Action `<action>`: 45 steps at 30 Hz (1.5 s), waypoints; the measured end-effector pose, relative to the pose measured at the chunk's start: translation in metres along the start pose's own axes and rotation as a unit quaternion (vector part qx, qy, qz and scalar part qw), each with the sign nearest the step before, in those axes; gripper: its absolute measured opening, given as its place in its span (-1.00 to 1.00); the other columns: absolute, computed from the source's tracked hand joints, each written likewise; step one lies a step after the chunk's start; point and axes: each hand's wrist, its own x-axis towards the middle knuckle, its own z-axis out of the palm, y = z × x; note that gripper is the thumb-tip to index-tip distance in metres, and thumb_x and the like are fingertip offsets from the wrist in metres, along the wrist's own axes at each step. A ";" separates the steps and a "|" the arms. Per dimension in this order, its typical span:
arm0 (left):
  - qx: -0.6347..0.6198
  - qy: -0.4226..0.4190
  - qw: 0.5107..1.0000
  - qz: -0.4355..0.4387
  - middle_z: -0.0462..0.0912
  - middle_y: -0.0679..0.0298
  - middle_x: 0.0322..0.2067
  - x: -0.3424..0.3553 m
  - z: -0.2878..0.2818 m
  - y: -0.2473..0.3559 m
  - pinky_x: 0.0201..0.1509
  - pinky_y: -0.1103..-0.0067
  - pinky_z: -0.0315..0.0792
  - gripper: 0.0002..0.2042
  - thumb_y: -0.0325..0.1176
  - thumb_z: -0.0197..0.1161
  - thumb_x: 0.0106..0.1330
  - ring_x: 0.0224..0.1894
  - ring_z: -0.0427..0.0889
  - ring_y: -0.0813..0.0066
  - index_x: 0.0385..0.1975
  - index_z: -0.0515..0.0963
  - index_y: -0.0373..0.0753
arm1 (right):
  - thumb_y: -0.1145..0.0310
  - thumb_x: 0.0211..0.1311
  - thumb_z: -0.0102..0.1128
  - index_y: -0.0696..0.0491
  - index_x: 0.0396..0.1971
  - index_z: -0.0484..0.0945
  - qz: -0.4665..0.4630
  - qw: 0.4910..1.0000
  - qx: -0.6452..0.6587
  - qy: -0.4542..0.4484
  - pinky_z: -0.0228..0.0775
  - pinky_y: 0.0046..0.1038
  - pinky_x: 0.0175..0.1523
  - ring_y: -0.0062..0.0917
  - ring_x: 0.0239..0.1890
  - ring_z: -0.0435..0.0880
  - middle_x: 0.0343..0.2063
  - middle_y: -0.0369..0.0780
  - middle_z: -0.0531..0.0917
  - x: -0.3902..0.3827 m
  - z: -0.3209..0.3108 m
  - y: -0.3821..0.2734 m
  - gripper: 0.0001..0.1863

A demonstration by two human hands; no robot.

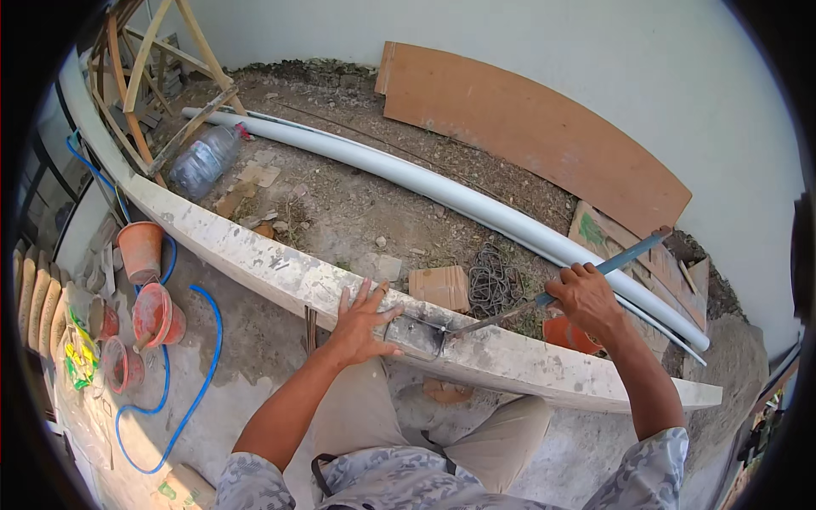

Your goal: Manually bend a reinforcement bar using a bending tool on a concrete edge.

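Note:
My left hand [361,327] rests with fingers spread on the pale concrete-coloured beam [229,234], at the left end of a small dark grey block or fitting [408,336] with thin wire or bar near its right end. My right hand [580,297] grips a long steel tool with a blue upper part [633,253], held at a slant. The tool's lower end reaches down to the right end of the dark fitting; whether it touches the wire there I cannot tell.
Beyond the beam lie a white pipe [340,155], brown board [527,127], water jug [204,157], coiled wire [497,280], cardboard box [438,287] and orange bucket [561,331]. At left are wooden frames [136,76], several buckets [140,251], blue hose [208,357] and stacked sacks [42,306].

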 end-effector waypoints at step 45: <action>-0.025 0.001 1.000 0.001 0.06 0.12 0.61 0.002 -0.001 -0.002 0.62 -0.07 -0.49 -0.14 0.28 0.59 -0.11 0.66 -0.21 -0.10 0.31 0.60 0.18 | -0.26 0.27 0.25 0.10 -0.30 0.55 -0.143 0.989 0.024 0.004 0.53 -0.12 -0.02 -0.13 -0.22 0.71 -0.35 -0.07 0.66 0.040 0.119 0.036 -0.39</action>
